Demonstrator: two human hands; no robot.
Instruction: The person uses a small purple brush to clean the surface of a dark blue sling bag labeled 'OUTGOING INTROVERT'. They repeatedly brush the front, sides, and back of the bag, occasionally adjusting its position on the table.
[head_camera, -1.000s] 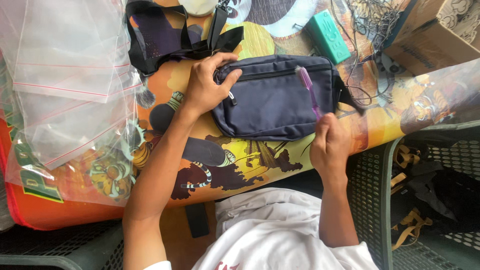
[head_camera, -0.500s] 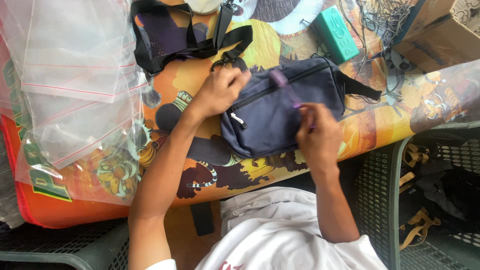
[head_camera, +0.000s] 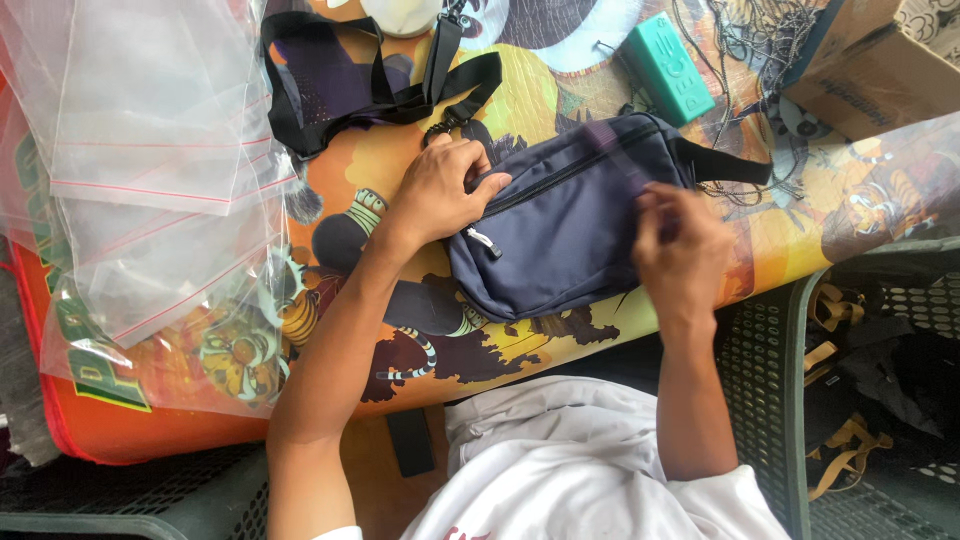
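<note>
A navy zip waist bag (head_camera: 560, 225) lies tilted on the cartoon-printed table (head_camera: 520, 80). My left hand (head_camera: 440, 190) grips the bag's upper left end, next to the zip pull. My right hand (head_camera: 680, 245) is over the bag's right end, blurred by motion. Its fingers pinch a thin purple stick (head_camera: 612, 155) that lies across the bag's top. The bag's black strap end (head_camera: 725, 165) sticks out to the right.
A loose black strap (head_camera: 380, 95) lies behind my left hand. Clear zip bags (head_camera: 150, 170) are piled at the left. A teal box (head_camera: 668, 65), tangled cords (head_camera: 745, 45) and a cardboard box (head_camera: 880, 65) sit at the back right. A dark plastic crate (head_camera: 770, 390) stands at the right.
The bag has turned and tilted on the table. My right hand rose from the bag's near edge onto its right end, carrying the purple stick. My left hand stayed on the bag's left end.
</note>
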